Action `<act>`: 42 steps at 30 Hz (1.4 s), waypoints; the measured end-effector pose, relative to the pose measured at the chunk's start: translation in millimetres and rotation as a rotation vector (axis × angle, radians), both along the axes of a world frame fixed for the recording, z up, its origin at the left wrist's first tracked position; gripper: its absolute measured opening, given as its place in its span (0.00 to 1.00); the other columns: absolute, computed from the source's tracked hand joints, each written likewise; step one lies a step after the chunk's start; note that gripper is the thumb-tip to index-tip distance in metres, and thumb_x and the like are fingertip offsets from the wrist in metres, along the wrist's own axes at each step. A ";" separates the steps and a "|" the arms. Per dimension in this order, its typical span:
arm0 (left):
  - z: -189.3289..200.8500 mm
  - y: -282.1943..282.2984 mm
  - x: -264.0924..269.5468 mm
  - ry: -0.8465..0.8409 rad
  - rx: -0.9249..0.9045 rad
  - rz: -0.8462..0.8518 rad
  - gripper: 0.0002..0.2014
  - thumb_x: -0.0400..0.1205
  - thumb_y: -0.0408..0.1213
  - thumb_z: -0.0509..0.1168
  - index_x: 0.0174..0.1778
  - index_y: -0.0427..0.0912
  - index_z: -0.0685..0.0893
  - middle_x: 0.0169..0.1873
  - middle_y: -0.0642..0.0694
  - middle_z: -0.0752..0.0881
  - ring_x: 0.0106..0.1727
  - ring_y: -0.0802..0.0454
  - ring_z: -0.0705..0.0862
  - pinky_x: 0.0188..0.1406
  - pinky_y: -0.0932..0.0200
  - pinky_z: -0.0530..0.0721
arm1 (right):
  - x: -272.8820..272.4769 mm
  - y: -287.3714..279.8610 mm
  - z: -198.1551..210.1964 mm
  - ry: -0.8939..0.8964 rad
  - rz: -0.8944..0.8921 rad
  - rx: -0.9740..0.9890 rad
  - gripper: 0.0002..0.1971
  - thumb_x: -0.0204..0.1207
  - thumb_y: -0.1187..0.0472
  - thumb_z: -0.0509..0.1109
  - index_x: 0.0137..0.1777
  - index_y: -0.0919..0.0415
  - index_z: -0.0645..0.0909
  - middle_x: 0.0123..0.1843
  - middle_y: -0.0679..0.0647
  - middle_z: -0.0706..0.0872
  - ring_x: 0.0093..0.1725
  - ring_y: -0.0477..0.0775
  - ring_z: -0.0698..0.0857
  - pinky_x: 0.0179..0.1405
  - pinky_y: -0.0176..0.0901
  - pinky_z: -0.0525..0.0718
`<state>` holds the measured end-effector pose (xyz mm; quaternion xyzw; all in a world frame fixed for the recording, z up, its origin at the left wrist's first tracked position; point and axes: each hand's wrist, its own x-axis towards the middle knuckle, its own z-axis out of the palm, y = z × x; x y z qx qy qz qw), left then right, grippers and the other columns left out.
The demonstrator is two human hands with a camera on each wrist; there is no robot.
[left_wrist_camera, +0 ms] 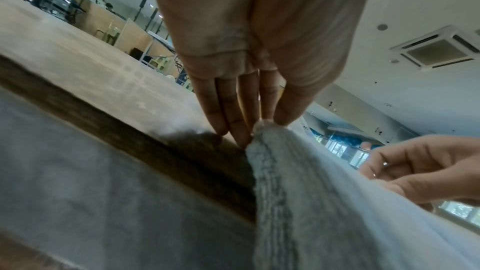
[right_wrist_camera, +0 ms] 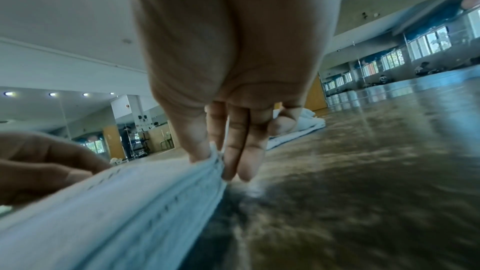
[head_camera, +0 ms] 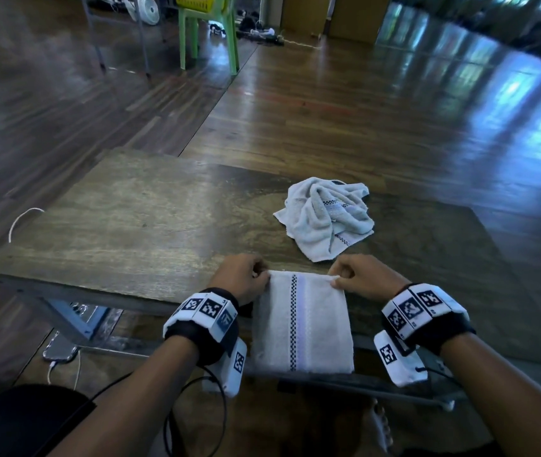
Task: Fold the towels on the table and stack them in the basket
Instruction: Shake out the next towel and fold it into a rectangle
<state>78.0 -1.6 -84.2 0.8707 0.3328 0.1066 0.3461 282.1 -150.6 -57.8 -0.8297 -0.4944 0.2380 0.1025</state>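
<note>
A white towel (head_camera: 302,321) with a black checkered stripe hangs folded over the near edge of the wooden table (head_camera: 137,212). My left hand (head_camera: 246,278) pinches its top left corner, thumb against fingers (left_wrist_camera: 259,128). My right hand (head_camera: 358,277) pinches the top right corner (right_wrist_camera: 213,155). The towel (left_wrist_camera: 324,202) drapes down from both hands toward me. A second white towel (head_camera: 325,216) lies crumpled on the table just beyond my hands, seen low in the right wrist view (right_wrist_camera: 298,130). No basket on the table shows.
White cables (head_camera: 18,222) hang off the table's left side and a phone (head_camera: 59,351) lies on the floor below. A green chair (head_camera: 209,31) carrying a yellow basket (head_camera: 195,1) stands far back, with a fan (head_camera: 148,8) beside it.
</note>
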 end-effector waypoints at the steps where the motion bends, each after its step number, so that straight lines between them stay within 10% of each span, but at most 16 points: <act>1: 0.6 -4.2 3.0 -0.017 -0.003 -0.016 0.09 0.78 0.40 0.66 0.51 0.41 0.86 0.45 0.48 0.87 0.48 0.49 0.84 0.51 0.55 0.83 | 3.4 -6.2 -3.7 -0.003 -0.015 0.035 0.07 0.74 0.55 0.72 0.50 0.53 0.82 0.45 0.47 0.84 0.45 0.44 0.82 0.41 0.35 0.79; 4: 0.5 -14.3 12.1 -0.043 0.031 -0.032 0.05 0.78 0.39 0.68 0.45 0.42 0.86 0.43 0.47 0.86 0.47 0.49 0.83 0.50 0.54 0.82 | 11.1 -18.8 -11.1 -0.041 -0.043 0.123 0.04 0.72 0.54 0.73 0.44 0.49 0.81 0.42 0.42 0.84 0.45 0.45 0.83 0.48 0.48 0.83; 16: 4.4 -26.3 26.1 0.137 0.125 -0.005 0.06 0.82 0.38 0.60 0.49 0.40 0.80 0.51 0.42 0.83 0.50 0.44 0.81 0.47 0.51 0.82 | 8.0 -26.0 -13.5 -0.040 -0.066 0.323 0.04 0.75 0.60 0.70 0.43 0.52 0.78 0.41 0.47 0.86 0.41 0.49 0.85 0.43 0.48 0.83; 24: -8.6 -83.7 22.6 0.124 0.547 -0.270 0.18 0.82 0.43 0.52 0.65 0.46 0.78 0.68 0.49 0.79 0.71 0.49 0.76 0.71 0.47 0.67 | -10.3 -31.3 -21.4 -0.571 0.074 0.360 0.05 0.63 0.65 0.78 0.36 0.57 0.86 0.39 0.52 0.81 0.38 0.57 0.83 0.31 0.48 0.80; 26: -15.3 -90.7 21.5 0.181 0.545 -0.261 0.27 0.80 0.51 0.44 0.64 0.44 0.80 0.67 0.47 0.81 0.70 0.48 0.78 0.69 0.43 0.72 | -20.0 -37.3 -17.0 -0.663 0.090 0.305 0.04 0.64 0.62 0.77 0.40 0.56 0.88 0.45 0.51 0.83 0.45 0.55 0.83 0.36 0.48 0.78; 30: -29.9 -87.1 24.9 0.298 0.446 -0.291 0.44 0.71 0.58 0.22 0.82 0.43 0.51 0.83 0.47 0.50 0.83 0.50 0.46 0.80 0.46 0.42 | -36.0 -46.2 -22.7 -0.558 0.075 0.094 0.22 0.82 0.49 0.55 0.72 0.57 0.73 0.76 0.51 0.71 0.76 0.52 0.68 0.67 0.53 0.69; 36: -37.4 -80.7 25.2 0.269 0.389 -0.249 0.40 0.74 0.60 0.24 0.82 0.45 0.42 0.83 0.49 0.40 0.82 0.54 0.36 0.78 0.50 0.32 | -40.0 -54.7 -44.6 -0.434 -0.010 -0.065 0.41 0.72 0.36 0.25 0.83 0.56 0.42 0.85 0.49 0.41 0.83 0.47 0.43 0.80 0.53 0.50; 42: -29.5 -67.9 21.4 0.286 0.249 -0.130 0.29 0.86 0.52 0.38 0.82 0.47 0.41 0.82 0.51 0.38 0.82 0.52 0.35 0.80 0.42 0.36 | -35.2 -53.9 -45.5 -0.301 -0.115 -0.051 0.31 0.84 0.43 0.40 0.83 0.55 0.40 0.85 0.48 0.42 0.83 0.48 0.41 0.81 0.57 0.46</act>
